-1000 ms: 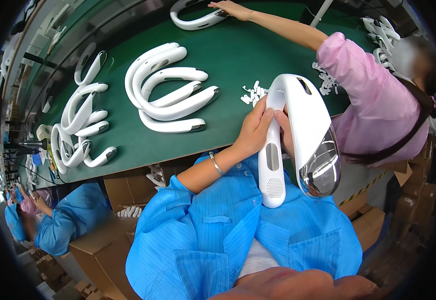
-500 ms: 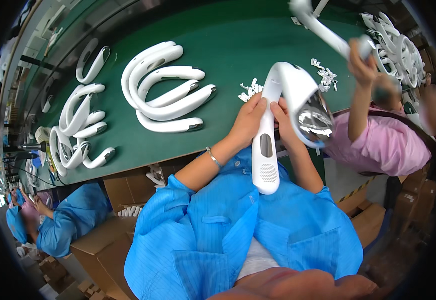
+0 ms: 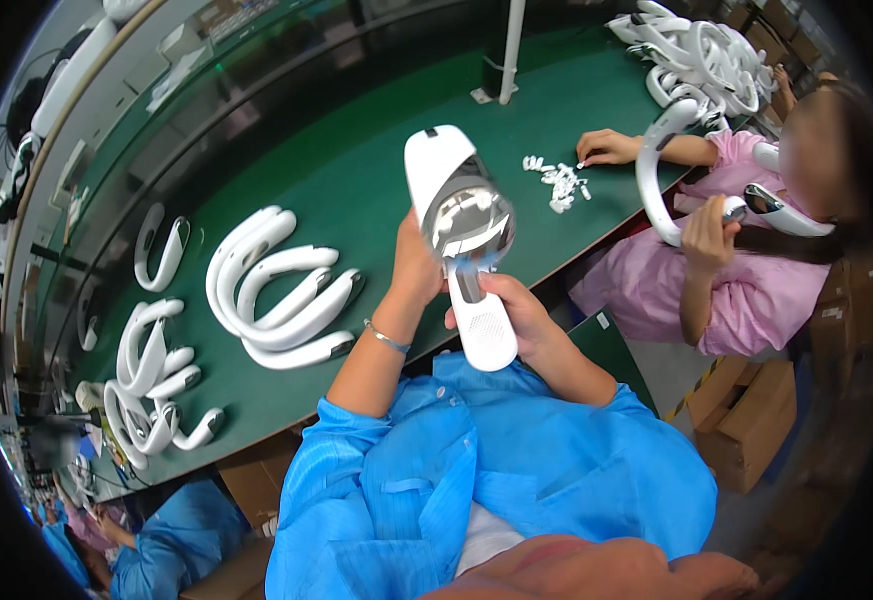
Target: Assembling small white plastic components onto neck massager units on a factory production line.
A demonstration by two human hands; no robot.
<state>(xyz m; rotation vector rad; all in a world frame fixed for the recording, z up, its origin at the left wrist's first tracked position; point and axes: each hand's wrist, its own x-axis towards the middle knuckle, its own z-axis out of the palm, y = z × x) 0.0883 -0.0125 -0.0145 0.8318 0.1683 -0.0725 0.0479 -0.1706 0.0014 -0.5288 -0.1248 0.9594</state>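
Observation:
A white U-shaped neckband device (image 3: pixel 488 338) is held up in front of my chest, above the table's near edge. One end has a dotted grille, and a shiny mirrored panel shows on the other part. My left hand (image 3: pixel 417 265) is closed around the device's left side, partly hidden behind it. Lower down, my right hand (image 3: pixel 520 312) grips it near the grille end, thumb on the front beside a dark oval inset.
Several like neckbands (image 3: pixel 282 290) lie on the green table (image 3: pixel 377 180) to the left. Small white parts (image 3: pixel 562 185) lie ahead right. A co-worker in pink (image 3: pixel 757 290) holds another neckband (image 3: pixel 647 180), with one hand at the small parts. Behind is a neckband heap (image 3: pixel 697 55).
My view has swung to the right. The neckband has been turned and raised, its mirrored part now facing me above the grille end. The co-worker's hand has reached to the small parts.

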